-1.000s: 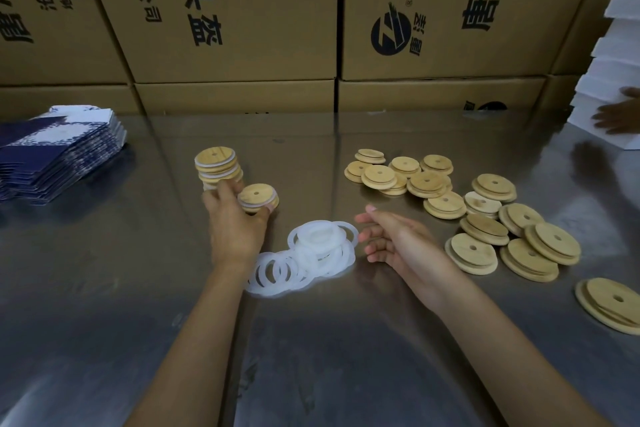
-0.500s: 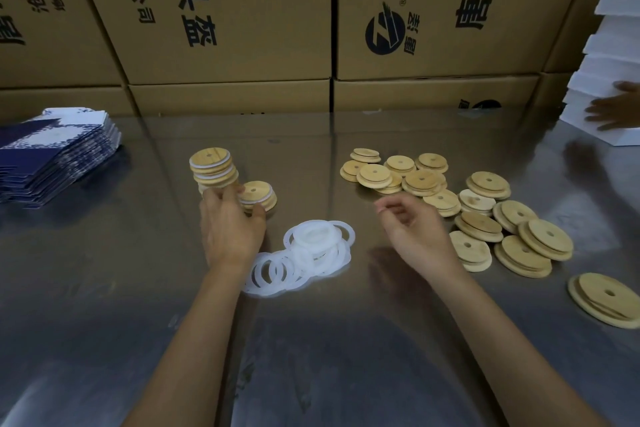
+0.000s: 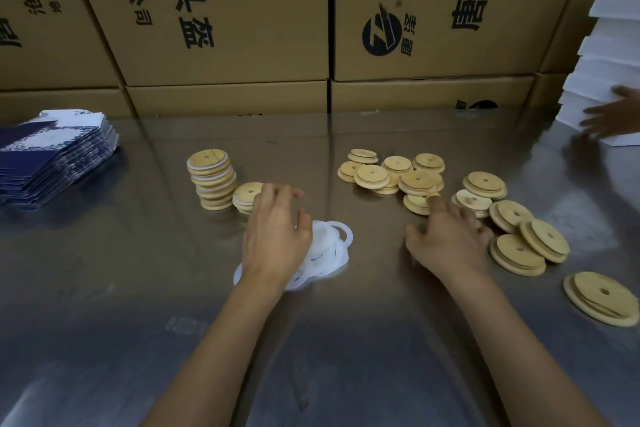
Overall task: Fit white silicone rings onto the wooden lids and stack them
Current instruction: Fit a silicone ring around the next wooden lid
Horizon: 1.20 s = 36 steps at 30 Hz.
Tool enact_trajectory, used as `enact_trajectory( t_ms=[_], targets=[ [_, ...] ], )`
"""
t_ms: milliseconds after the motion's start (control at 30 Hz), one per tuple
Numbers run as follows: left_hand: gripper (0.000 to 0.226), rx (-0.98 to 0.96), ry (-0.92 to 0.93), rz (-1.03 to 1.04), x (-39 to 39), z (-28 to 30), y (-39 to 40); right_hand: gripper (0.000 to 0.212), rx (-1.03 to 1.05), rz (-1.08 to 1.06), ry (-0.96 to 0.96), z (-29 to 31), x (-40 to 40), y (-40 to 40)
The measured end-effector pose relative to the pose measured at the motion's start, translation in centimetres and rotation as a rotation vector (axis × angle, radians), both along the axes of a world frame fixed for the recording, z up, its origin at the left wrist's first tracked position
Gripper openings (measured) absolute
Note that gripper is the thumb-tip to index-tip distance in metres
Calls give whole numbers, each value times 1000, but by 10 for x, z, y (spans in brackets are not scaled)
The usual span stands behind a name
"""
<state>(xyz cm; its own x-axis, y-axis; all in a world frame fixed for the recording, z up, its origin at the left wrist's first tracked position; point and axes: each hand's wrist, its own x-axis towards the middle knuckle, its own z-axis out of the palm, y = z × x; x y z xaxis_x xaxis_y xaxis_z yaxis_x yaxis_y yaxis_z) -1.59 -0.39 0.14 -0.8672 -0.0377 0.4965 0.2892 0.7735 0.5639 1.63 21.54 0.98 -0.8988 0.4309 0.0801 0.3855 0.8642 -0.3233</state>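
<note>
stacked cardboard cartons [image 3: 225, 10] wall off the far edge of a scuffed steel table [image 3: 104, 288], where both hands work. the right hand [image 3: 450, 243] lies palm down on the loose wooden lids [image 3: 419, 180], fingers reaching into the scatter to the right of centre; whether it has one pinched yet i cannot tell, since the fingertips are hidden under the hand. the left hand [image 3: 277, 236] hangs over the heap of white silicone rings [image 3: 332, 246], fingers loosely curled and, as far as shows, holding nothing. it covers half the heap. just beyond it sit a short stack of ringed lids [image 3: 246, 199] and a taller one [image 3: 211, 180] to its left.

to do this step well, take one lid only, groove side reachable, and peel off a single ring (they cling together), then seat it evenly all round before stacking. both forearms run in from the near edge, wrists low and nearly level. folded blue cartons [image 3: 52, 156] lie far left.
</note>
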Motion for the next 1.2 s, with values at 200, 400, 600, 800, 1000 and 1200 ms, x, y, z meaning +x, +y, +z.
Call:
enact_trajectory(
  t_ms=[200, 400, 600, 800, 1000, 1200],
  targets=[
    [26, -32, -8, -63, 0, -3, 4, 23, -157, 281, 212, -8, 1, -19],
    [24, -32, -4, -88, 0, -4, 4, 35, -101, 229, 127, -16, -5, -19],
    [25, -61, -58, -173, 0, -6, 7, 35, -106, 264, 138, -14, -3, -18],
    [25, -89, -81, -248, -1, -9, 9, 46, -625, 399, 374, -11, -3, -34],
    [16, 306, -154, -396, 6, 3, 17, 29, -1025, 408, 427, -2, -2, -38],
    [10, 652, -247, -383, 3, 13, 11, 24, -1343, 317, 305, -2, 2, -44]
  ],
)
